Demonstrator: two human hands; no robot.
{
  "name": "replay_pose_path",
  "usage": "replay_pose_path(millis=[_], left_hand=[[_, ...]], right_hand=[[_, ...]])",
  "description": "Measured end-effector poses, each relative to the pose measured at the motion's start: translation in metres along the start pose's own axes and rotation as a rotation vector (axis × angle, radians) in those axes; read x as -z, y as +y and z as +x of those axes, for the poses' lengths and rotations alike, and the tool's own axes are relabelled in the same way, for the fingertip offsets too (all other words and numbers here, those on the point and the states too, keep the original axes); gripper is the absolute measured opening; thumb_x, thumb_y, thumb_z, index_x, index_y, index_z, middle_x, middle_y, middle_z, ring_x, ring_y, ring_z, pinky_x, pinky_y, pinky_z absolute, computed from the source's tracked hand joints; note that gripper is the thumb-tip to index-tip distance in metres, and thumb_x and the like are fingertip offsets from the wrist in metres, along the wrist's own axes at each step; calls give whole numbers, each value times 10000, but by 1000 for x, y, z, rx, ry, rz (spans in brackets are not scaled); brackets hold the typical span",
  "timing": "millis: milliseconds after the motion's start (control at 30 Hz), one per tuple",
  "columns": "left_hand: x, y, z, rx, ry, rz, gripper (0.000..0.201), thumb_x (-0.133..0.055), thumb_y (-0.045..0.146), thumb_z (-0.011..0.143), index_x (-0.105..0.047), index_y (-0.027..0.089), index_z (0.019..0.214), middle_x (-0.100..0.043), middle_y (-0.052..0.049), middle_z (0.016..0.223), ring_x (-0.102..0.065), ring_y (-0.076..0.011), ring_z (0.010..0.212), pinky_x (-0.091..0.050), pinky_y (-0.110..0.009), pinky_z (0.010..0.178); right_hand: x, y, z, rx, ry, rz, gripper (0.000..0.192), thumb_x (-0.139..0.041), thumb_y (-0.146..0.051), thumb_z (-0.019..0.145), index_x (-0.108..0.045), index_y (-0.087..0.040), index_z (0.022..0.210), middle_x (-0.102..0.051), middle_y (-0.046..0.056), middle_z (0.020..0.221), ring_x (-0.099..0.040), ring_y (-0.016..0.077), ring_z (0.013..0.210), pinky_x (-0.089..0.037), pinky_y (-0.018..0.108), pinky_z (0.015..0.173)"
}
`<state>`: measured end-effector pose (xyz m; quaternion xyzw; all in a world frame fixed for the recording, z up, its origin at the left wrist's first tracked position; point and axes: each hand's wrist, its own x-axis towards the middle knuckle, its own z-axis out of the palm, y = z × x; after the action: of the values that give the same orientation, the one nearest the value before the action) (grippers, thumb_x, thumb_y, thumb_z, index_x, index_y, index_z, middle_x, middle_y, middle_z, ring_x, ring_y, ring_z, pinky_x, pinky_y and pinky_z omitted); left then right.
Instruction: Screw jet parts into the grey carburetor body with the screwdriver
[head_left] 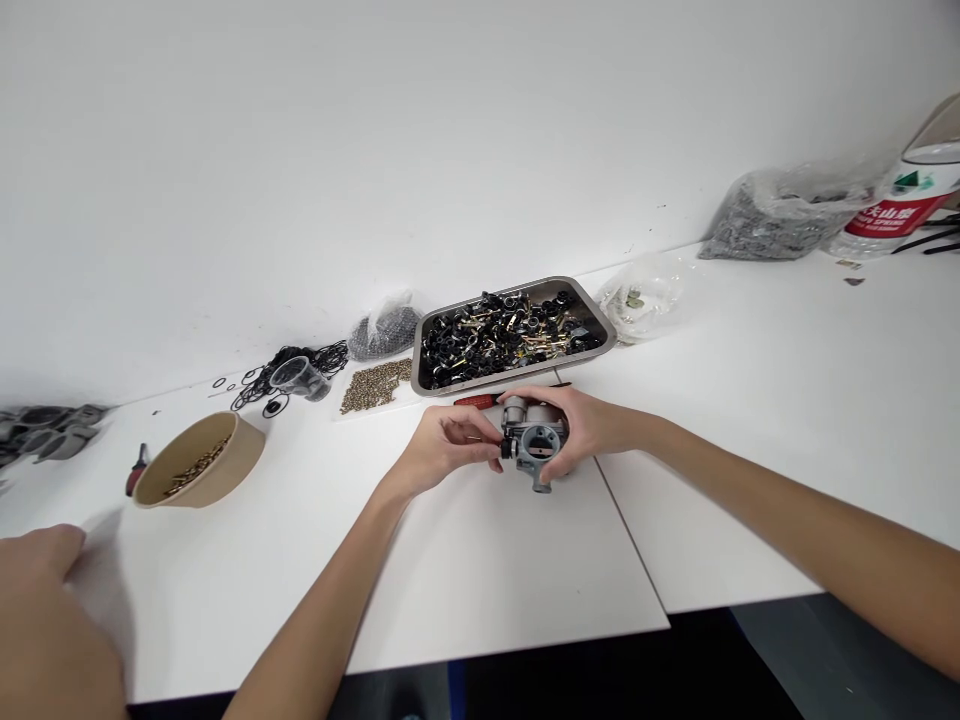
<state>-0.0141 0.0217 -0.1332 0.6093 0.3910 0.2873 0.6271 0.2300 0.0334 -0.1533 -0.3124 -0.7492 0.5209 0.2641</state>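
Note:
A grey metal carburetor (537,440) stands on the white table in front of me. My right hand (579,432) is wrapped around its right side, thumb low and fingers over the top. On its left side sits a small black fitting (508,447), pinched between the thumb and fingers of my left hand (457,442). Just behind the carburetor lies a red-handled screwdriver (477,401), partly hidden by my right hand. A metal tray (517,380) behind it holds many black and brass-coloured parts.
Left of the tray are small brass parts (375,387), a clear plastic cup (300,378) and black rubber rings (276,405). A paper bowl (244,455) holds brass pieces. Another person's hand (45,590) is at lower left. Plastic bags (780,215) lie along the wall. A seam crosses the table.

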Motion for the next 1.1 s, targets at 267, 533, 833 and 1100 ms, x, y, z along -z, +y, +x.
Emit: replay_pose_path(millis=[267,533,833,1100], left_hand=[[-8,4,0,89,-94,-52,224,-864,157,613,-670,109,713,-689,-32,625,-677,-147,563,-566,-239,583],[-12,11,-2,123,-86,57,216,-854,133,597,-645,115,645,-656,-5,585,-618,-97,531,-529,-193,541],[-11,11,-3,137,-103,103,193,-849,162,608,-669,125,668,-673,-13,633,-616,-98,560,-536,-211,565],[-2,16,-6,102,-115,230,210,-833,265,661,-695,144,763,-684,-28,673,-628,-129,588,-534,-249,570]], right_hand=[[4,-4,-2,12,-142,-78,996,-923,-432,522,-502,-246,1405,-554,79,1290,-562,269,1169,-483,369,998],[7,-7,-3,57,-207,-86,1021,-914,-383,560,-449,-295,1465,-536,68,1347,-523,280,1241,-460,373,1033],[9,-2,-3,56,-210,-114,1061,-912,-434,556,-425,-288,1488,-503,79,1423,-504,292,1280,-457,368,1042],[11,-2,-4,34,-250,-66,1105,-910,-457,563,-377,-294,1518,-474,81,1466,-482,292,1311,-439,370,1057]])
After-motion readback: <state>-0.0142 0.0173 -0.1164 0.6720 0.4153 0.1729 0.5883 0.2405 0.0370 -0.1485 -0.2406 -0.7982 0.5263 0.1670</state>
